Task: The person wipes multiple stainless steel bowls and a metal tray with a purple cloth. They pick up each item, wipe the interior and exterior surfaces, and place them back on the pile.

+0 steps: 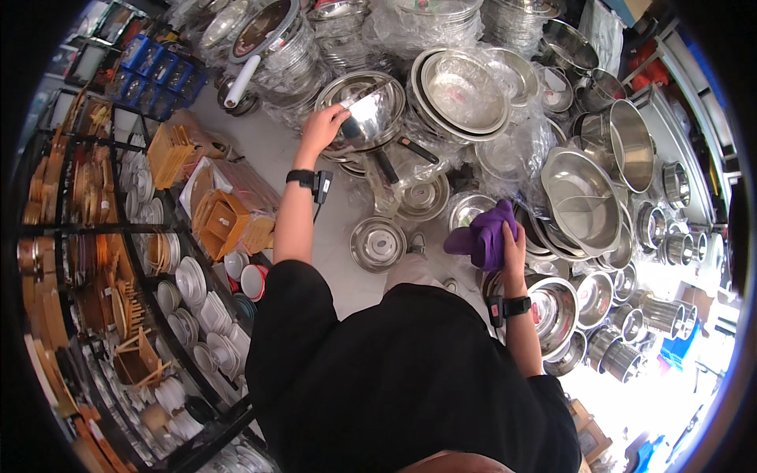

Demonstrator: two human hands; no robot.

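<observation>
My left hand reaches over a shiny stainless-steel pan or lid on top of a stack. Its fingertips meet a thin bright strip there; whether they grip it is unclear. Two black handles, one lower and one to the right, stick out from this stack towards me. My right hand grips a bunched purple cloth, held up beside the steel pots at my right. Near that cloth stands a divided steel hot-pot pan on a stack.
A steel basin lies on the floor by my feet. Plastic-wrapped stacks and large basins crowd the far side. A shelf rack with white dishes and wooden ware runs along my left, beside yellow baskets. Several steel pots fill the right.
</observation>
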